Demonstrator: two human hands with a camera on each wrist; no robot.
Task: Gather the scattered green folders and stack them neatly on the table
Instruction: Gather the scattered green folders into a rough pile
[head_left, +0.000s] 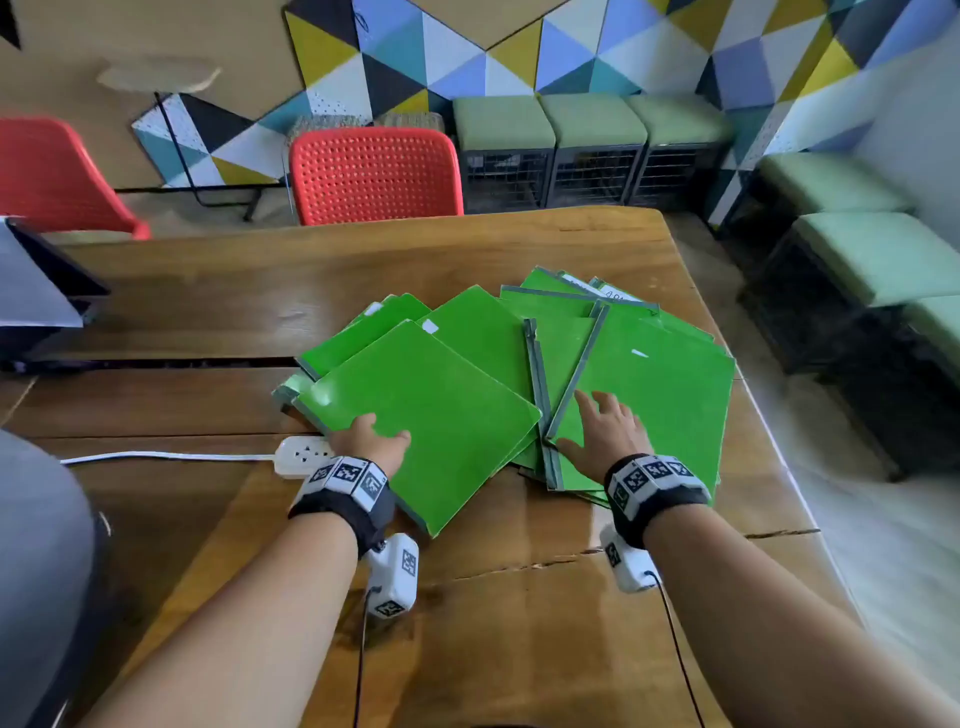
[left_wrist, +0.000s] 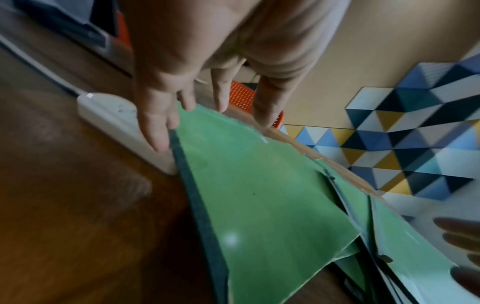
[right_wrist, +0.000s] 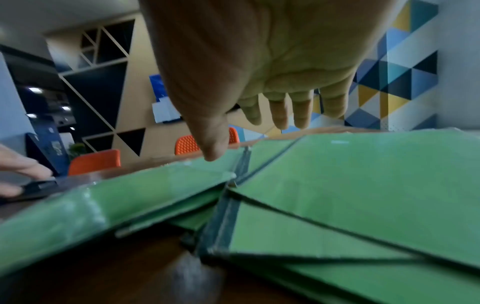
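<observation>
Several green folders with grey spines lie fanned and overlapping on the wooden table (head_left: 519, 597). The top left folder (head_left: 431, 410) is tilted, one corner towards me. My left hand (head_left: 371, 439) is at its near-left edge, the thumb lying on the cover; in the left wrist view the straight fingers (left_wrist: 155, 131) touch the dark spine of that folder (left_wrist: 259, 195). My right hand (head_left: 605, 431) is spread flat, fingers apart, over the right-hand folder (head_left: 665, 384), beside a grey spine. In the right wrist view that hand (right_wrist: 259, 92) sits just above the covers (right_wrist: 363, 185) and holds nothing.
A white power strip (head_left: 298, 456) with its cable lies against the left edge of the pile, right by my left fingers (left_wrist: 109, 117). A dark laptop-like object (head_left: 36, 291) stands at the far left. Red chairs (head_left: 374, 174) and green stools (head_left: 592, 119) stand beyond the table.
</observation>
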